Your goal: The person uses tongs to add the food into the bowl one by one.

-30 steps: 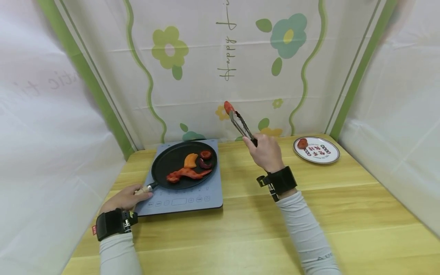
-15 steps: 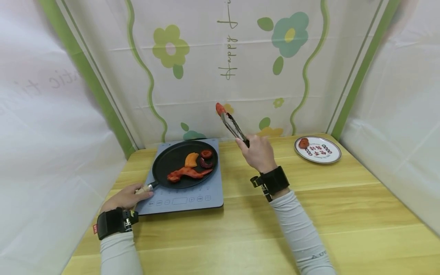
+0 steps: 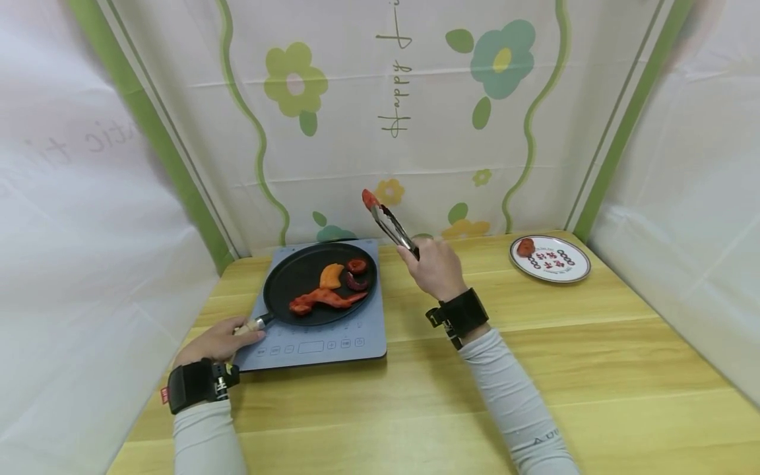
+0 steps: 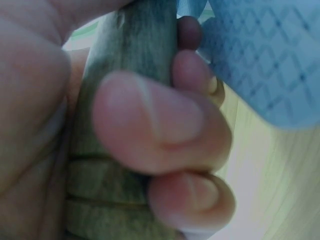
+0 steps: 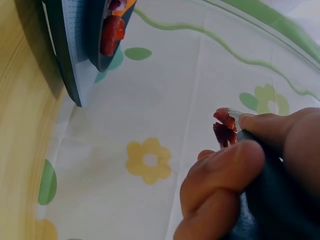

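My left hand [image 3: 216, 342] grips the wooden handle [image 4: 137, 45] of a flat black frying pan [image 3: 291, 277], fingers curled round it in the left wrist view. In my right hand [image 3: 436, 269] I hold metal tongs [image 3: 393, 226] with dark grips. Their tips pinch a small red piece of food [image 3: 371, 199], raised to the right of the pan, higher than its rim in the head view. Inside the pan lie a long reddish piece like a chicken wing [image 3: 326, 301], an orange wedge [image 3: 330, 276], a red round piece [image 3: 356, 266] and a dark purple curved piece [image 3: 357, 282].
The pan stands on a blue-grey induction cooktop [image 3: 356, 346] at the left of the wooden table [image 3: 475, 402]. At the back right, a white plate [image 3: 555, 272] carries one red piece [image 3: 526, 247]. Printed cloth walls [image 3: 344, 152] enclose the back and sides.
My right hand has moved left, bringing the tongs and the red piece closer to the pan and slightly lower over the last half second. The left hand stays on the handle.
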Motion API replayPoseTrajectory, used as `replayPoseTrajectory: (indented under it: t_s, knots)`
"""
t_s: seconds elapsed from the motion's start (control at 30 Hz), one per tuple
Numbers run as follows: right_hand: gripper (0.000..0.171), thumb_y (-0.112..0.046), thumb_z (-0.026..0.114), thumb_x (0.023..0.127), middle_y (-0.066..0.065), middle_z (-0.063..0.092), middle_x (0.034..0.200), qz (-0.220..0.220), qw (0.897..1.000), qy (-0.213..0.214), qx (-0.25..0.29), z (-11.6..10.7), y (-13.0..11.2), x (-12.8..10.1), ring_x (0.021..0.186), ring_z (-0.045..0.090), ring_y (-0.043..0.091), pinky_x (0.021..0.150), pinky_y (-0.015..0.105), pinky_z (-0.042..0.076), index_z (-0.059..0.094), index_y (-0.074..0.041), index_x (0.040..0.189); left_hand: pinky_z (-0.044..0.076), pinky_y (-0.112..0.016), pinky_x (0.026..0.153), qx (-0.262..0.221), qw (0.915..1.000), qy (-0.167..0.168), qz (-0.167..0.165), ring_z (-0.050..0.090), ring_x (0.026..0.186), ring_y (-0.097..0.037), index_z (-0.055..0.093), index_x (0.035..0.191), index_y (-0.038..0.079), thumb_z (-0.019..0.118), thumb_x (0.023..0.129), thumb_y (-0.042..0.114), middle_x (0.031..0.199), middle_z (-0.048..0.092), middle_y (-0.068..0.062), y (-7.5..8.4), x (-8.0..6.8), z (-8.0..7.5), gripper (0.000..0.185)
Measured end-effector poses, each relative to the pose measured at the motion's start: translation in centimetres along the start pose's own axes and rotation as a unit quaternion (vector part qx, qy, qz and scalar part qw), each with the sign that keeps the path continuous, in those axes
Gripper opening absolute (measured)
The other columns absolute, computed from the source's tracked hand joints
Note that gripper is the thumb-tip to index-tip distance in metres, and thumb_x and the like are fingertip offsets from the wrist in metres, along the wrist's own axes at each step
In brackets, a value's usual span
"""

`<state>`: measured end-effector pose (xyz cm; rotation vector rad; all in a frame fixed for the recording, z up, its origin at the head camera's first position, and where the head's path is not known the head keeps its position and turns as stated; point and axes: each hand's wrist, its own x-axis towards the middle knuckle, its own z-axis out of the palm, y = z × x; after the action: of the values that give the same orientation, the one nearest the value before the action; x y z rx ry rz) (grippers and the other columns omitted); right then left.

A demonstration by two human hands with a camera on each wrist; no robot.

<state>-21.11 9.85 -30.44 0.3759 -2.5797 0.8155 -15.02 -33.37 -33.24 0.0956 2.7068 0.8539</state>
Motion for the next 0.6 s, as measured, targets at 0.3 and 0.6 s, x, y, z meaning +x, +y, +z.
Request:
replayPoseTrajectory:
  t_s: [0.3, 0.6]
  knots:
    - [0.042, -0.039, 0.064, 0.106, 0.003, 0.048, 0.066, -0.003, 1.000, -0.022, -0.018, 1.4, -0.4, 0.2, 0.055, 0.045, 0.018, 0.049, 0.029, 0.031, 0.058, -0.010, 0.076, 0.044, -0.033, 0.075, 0.006, 1.0000, -0.002, -0.001, 0.057, 0.094, -0.026, 0.061, 0.120, 0.003, 0.066, 0.104, 0.037, 0.106, 0.062, -0.015, -0.2, 0.2, 0.0, 0.038]
    - [0.044, -0.039, 0.065, 0.106, 0.003, 0.050, 0.067, -0.013, 0.998, -0.046, -0.031, 3.0, -0.5, 0.3, 0.057, 0.050, 0.021, 0.051, 0.032, 0.034, 0.058, -0.012, 0.072, 0.043, -0.034, 0.071, -0.006, 1.0000, 0.002, -0.003, 0.054, 0.085, -0.024, 0.060, 0.111, 0.004, 0.067, 0.104, 0.036, 0.097, 0.059, -0.011, -0.2, 0.1, 0.0, 0.033]
